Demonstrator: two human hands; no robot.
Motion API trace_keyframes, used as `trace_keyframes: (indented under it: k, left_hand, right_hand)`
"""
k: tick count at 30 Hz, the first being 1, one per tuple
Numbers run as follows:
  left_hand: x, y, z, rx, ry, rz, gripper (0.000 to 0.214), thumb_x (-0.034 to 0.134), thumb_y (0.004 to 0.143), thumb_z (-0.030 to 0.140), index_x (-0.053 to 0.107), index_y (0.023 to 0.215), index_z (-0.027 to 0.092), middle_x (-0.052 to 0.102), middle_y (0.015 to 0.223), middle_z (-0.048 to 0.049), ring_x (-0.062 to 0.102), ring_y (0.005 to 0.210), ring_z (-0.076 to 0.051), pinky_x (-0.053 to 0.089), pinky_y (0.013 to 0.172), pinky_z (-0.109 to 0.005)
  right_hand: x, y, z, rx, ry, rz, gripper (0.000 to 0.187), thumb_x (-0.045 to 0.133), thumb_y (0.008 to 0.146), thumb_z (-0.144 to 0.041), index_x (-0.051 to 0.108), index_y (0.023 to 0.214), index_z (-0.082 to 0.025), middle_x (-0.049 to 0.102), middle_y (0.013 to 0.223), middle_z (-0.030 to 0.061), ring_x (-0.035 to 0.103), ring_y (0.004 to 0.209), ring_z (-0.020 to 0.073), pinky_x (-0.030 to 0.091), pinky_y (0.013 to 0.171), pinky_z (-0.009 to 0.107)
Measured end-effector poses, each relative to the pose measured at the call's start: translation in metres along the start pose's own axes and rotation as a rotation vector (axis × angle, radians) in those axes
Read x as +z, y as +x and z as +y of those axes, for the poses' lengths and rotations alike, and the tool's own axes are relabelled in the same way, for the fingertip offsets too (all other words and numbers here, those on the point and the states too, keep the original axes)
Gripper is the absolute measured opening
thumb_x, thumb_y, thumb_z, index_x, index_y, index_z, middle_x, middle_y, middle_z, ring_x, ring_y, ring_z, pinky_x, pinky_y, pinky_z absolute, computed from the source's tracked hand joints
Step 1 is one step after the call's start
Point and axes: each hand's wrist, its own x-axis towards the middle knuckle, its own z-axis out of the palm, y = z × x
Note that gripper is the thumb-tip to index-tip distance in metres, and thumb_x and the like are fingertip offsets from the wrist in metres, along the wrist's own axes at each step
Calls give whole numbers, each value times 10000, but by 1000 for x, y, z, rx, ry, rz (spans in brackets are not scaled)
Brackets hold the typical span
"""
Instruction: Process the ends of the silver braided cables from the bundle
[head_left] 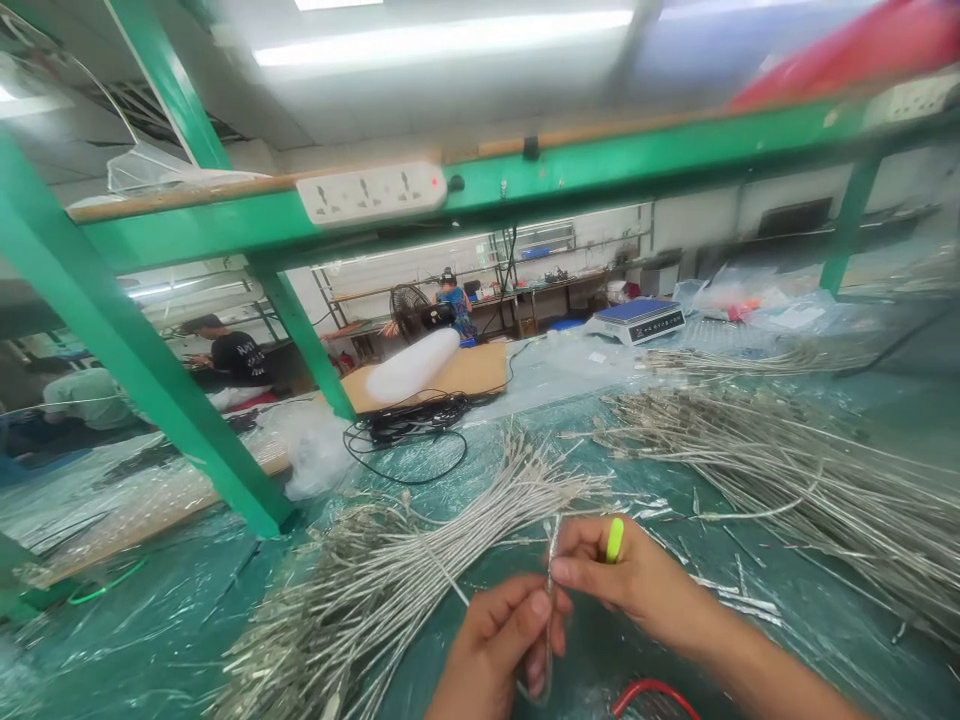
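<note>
My left hand pinches a thin whitish cable near its end, low in the middle of the view. Right against it, the fingertips of my right hand close on the silvery end of the same cable. A bright yellow-green piece sticks up from between my right fingers; its lower part is hidden. Beside my hands, on the left, lies a large bundle of similar whitish cables with connectors at the ends. A red curved handle shows below my right hand, cut off by the frame.
Another cable pile spreads to the right, with foil scraps nearby. Behind are black cables, cardboard and a scale. Green posts and a shelf beam with a power strip frame the bench. Other people sit farther back.
</note>
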Motion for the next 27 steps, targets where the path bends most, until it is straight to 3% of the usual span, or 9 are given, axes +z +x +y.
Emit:
trace_keyframes:
  k: [8, 12, 15, 18, 22, 27]
  left_hand:
    - [3, 4, -6, 131, 121, 244, 334, 738, 737, 471, 617, 739, 159, 593, 595, 18, 344, 368, -39, 282, 378, -190]
    - [6, 4, -2, 226, 251, 375, 282, 742, 751, 415, 643, 737, 151, 639, 662, -10, 490, 522, -92, 368, 484, -198]
    - [5, 2, 2, 234, 278, 407, 262, 721, 772, 406, 661, 772, 151, 647, 686, -12, 476, 534, -92, 362, 496, -199]
    - [3, 1, 5, 216, 262, 390, 289, 683, 798, 438, 676, 841, 153, 623, 665, 3, 402, 458, -69, 323, 445, -203]
    - [0, 3, 5, 228, 219, 401, 346, 700, 768, 473, 696, 879, 146, 635, 666, -10, 405, 445, -73, 333, 429, -207]
    - [-4, 7, 5, 272, 232, 485, 374, 758, 697, 493, 696, 835, 150, 638, 624, 0, 404, 410, -60, 316, 407, -187]
  right_hand:
    - [12, -1, 16, -29, -250, 240, 245, 654, 836, -327, 564, 679, -162, 356, 527, -88, 308, 517, 84, 239, 495, 224]
    - [19, -4, 19, -13, -271, 206, 212, 660, 822, -307, 563, 695, -168, 329, 533, -91, 292, 518, 86, 230, 487, 223]
    - [19, -4, 15, -28, -281, 209, 253, 640, 829, -373, 552, 696, -178, 334, 538, -85, 301, 517, 92, 250, 483, 221]
    - [3, 2, 14, -30, -416, 402, 368, 560, 857, -482, 515, 641, -187, 331, 522, -75, 306, 499, 100, 268, 473, 231]
    - [-37, 17, 21, -19, -557, 622, 432, 520, 858, -533, 467, 589, -199, 330, 505, -66, 305, 489, 109, 260, 479, 249]
    - [-73, 27, 29, 67, -777, 708, 426, 578, 876, -468, 505, 572, -179, 457, 519, -57, 459, 519, 115, 370, 551, 251]
